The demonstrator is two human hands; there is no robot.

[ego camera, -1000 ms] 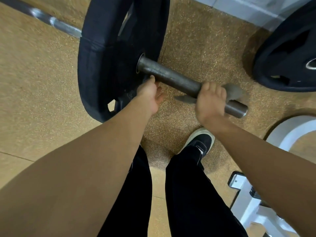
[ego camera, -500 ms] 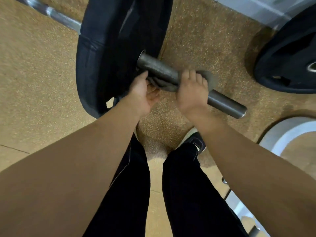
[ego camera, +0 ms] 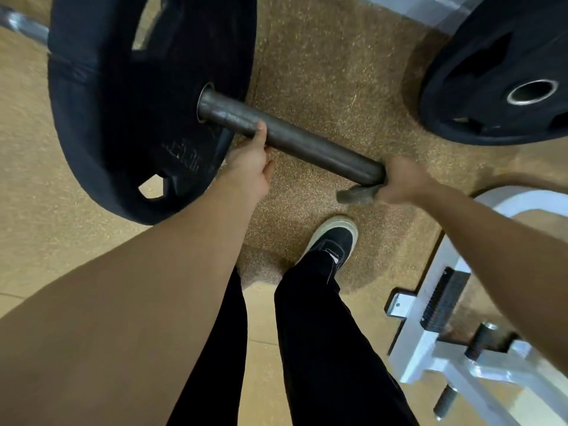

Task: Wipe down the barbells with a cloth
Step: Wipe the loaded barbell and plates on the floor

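From the head view, one barbell sleeve (ego camera: pixel 292 139) jutted out of one black plate (ego camera: pixel 123 118); a second plate (ego camera: pixel 504 75) lay well apart on the floor (ego camera: pixel 332 56). The left hand (ego camera: pixel 250 162) gripped the sleeve near the plate, thumb on top. The right hand (ego camera: pixel 399 182) clutched the one grey cloth (ego camera: pixel 356 195) at the sleeve's free end. One shoe (ego camera: pixel 333 238) showed.

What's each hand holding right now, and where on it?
Right hand grips the grey cloth bunched at the outer tip of the barbell sleeve. Left hand holds the sleeve from below, near the plate.
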